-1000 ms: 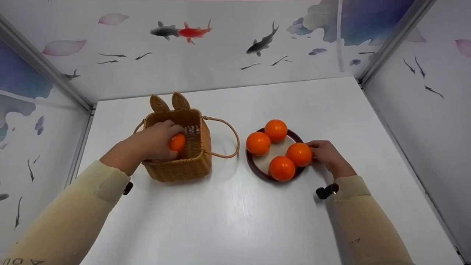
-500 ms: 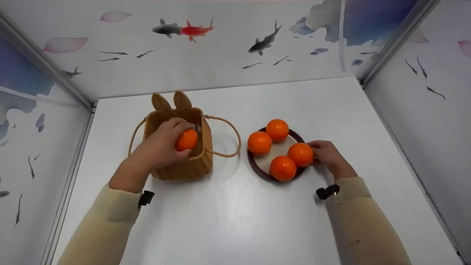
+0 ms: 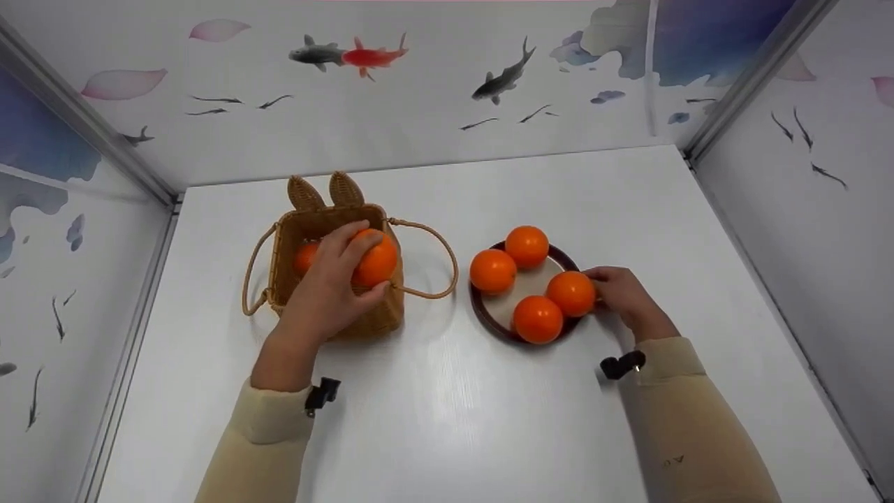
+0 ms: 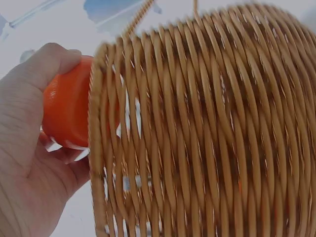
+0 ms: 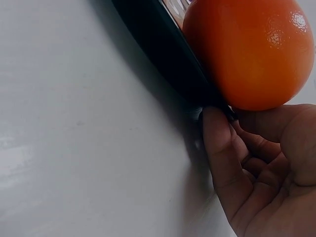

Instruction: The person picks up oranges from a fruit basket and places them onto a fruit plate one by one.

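My left hand [image 3: 332, 286] grips an orange [image 3: 377, 260] over the right side of the wicker basket [image 3: 360, 325], above its rim. In the left wrist view the held orange [image 4: 69, 108] is partly behind the basket's woven wall [image 4: 207, 123]. Another orange [image 3: 305, 257] lies inside the basket, partly covered by the hand. My right hand [image 3: 625, 297] pinches the dark rim of a round plate [image 3: 482, 318]; in the right wrist view thumb and finger meet at that rim [image 5: 182, 74], beside an orange [image 5: 252, 49]. Several oranges sit on the plate.
The basket has two ear shapes [image 3: 325, 192] at the back and a looped handle [image 3: 452, 265] on each side, the right one reaching toward the plate. White panels [image 3: 419, 126] with painted fish enclose the white table [image 3: 447, 419] at the back and sides.
My left hand has lifted the orange up from inside the basket and moved it to the right. The orange left in the basket has come into sight. My right hand stays at the plate.
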### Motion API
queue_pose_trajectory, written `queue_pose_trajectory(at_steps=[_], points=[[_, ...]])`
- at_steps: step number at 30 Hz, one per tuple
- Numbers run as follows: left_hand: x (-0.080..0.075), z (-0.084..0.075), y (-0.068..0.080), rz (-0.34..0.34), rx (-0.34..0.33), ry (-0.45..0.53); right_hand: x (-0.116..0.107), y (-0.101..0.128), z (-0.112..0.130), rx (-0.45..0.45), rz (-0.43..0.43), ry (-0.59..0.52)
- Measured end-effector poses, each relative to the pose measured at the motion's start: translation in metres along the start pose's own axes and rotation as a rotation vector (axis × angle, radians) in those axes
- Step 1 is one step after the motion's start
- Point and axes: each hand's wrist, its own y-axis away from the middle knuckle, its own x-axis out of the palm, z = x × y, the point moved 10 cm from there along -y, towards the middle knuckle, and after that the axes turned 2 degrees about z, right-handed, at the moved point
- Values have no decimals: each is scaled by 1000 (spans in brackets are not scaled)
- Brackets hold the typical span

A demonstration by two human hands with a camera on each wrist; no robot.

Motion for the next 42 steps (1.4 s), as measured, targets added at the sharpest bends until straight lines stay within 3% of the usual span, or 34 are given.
queue_pose_trajectory(at_steps=[7,17,27,35,42], points=[[16,-38,-3,-105,151,15,-1,2,2,-11,6,12],[68,-68,-3,-9,207,24,1,-2,-1,4,-4,2],[119,-79,-2,101,231,55,-1,-2,-3,-10,-23,2],[160,-83,-8,212,210,1,-2,-3,-4,3,-16,8],[194,-76,-12,265,184,-70,-1,0,0,-17,-22,1]])
